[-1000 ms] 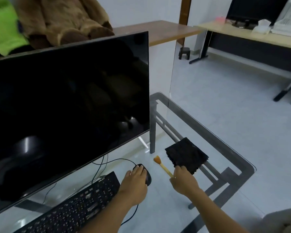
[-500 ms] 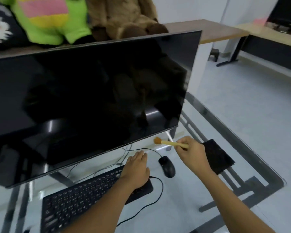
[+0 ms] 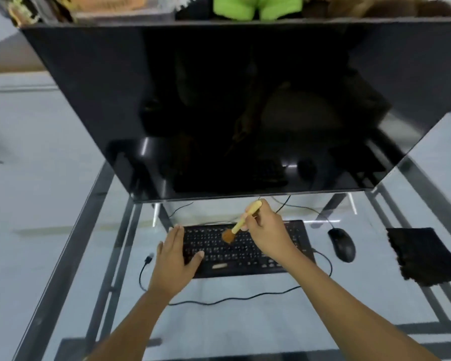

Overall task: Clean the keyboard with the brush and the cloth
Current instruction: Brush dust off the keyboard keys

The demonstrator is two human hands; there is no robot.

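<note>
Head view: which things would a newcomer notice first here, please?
The big dark monitor fills the upper middle. Below it, on the glass table, the right hand holds a brush with its bristles on the keyboard, whose left end lies under the flat left hand. At far right a black cloth lies beside the mouse.

Glass-topped desk [image 3: 94, 204] over pale floor [image 3: 24, 152]

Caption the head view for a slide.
Right hand brushes keyboard with brush; left hand steadies it.

Mouse [image 3: 341, 244] between keyboard [image 3: 245, 250] and cloth [image 3: 425, 256]
</note>
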